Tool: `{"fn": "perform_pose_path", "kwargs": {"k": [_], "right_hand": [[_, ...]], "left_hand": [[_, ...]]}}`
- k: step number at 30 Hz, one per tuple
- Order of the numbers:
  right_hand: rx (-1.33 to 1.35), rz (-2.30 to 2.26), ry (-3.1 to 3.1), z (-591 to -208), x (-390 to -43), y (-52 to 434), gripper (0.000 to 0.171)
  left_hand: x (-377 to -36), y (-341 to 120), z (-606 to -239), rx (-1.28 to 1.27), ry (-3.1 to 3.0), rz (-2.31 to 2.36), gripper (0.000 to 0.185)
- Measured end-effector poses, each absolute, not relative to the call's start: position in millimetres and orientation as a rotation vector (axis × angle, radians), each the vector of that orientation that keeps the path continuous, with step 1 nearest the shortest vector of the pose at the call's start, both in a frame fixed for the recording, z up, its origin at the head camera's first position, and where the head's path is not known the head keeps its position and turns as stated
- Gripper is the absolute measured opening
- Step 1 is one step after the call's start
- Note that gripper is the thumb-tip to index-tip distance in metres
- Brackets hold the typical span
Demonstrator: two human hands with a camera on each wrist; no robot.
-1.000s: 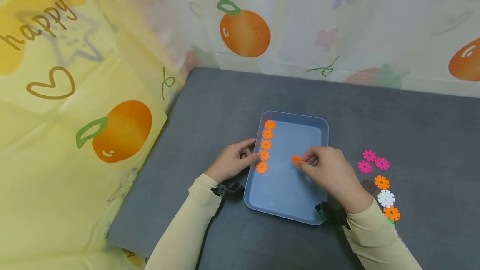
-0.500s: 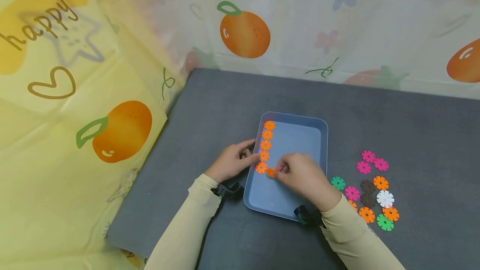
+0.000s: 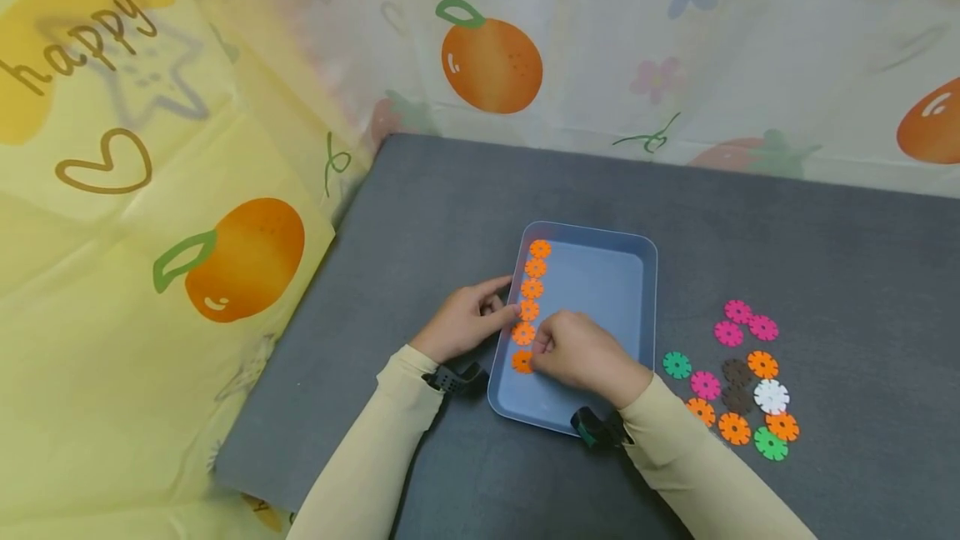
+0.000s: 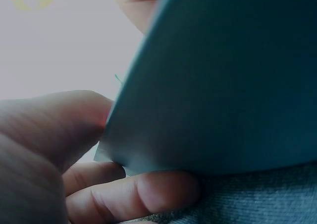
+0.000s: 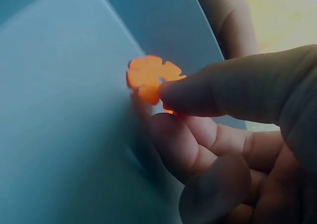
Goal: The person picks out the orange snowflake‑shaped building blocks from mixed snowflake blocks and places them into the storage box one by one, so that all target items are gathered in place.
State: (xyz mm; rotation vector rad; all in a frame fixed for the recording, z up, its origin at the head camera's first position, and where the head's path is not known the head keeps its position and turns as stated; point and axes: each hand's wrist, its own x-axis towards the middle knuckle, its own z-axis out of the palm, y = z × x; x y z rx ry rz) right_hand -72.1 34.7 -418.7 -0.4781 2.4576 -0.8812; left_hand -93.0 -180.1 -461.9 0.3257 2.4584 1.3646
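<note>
From my remote seat I'm seeing two cream sleeves (image 3: pixel 705 457) coming in from the near side, each wrist wearing a black strap (image 3: pixel 453 380). The right hand (image 3: pixel 581 357) is pinching one orange disc (image 3: pixel 521 362) between thumb and finger, inside the blue tray (image 3: pixel 600 273), just beside the near end of a row; I can't tell whether it's touching the tray's floor. The left hand (image 3: pixel 467 322) is gripping the tray's left wall, its thumb reaching over the rim. Along that wall, five orange discs (image 3: pixel 532 288) are lying in a single line running away from me.

To the right of the tray, thirteen loose discs are lying on the table (image 3: pixel 862 340). Going outward, I'm counting four loose orange discs (image 3: pixel 734 429), two green discs (image 3: pixel 771 443), one white disc (image 3: pixel 771 397), two dark brown discs (image 3: pixel 738 398) and four pink discs (image 3: pixel 763 327). Beyond the table's far edge, a fruit-printed cloth (image 3: pixel 585 48) is hanging.
</note>
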Motion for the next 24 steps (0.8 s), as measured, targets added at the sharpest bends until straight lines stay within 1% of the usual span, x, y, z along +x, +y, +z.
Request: {"fn": "perform_pose_path", "kwargs": {"k": [4,11,19,24], "right_hand": [[-0.465,-0.838,2.449,-420.7,-74.3,32.2,0.024],[-0.484,-0.783,2.461,-424.3,-76.2,29.3,0.041],[-0.504,-0.779,2.484,-425.3,-77.4,29.6,0.048],[-0.505,-0.788,2.48,-425.7,-77.6,29.1,0.049]], "left_hand": [[-93.3,-180.1,-460.9,0.33,2.462,1.364,0.056],[-94.0,-179.8,-461.4,0.338,2.463,1.363,0.057],[-93.5,-178.8,-460.0,0.341,2.465,1.354,0.056],[-92.5,-178.9,-459.1,0.324,2.472,1.354,0.056]]}}
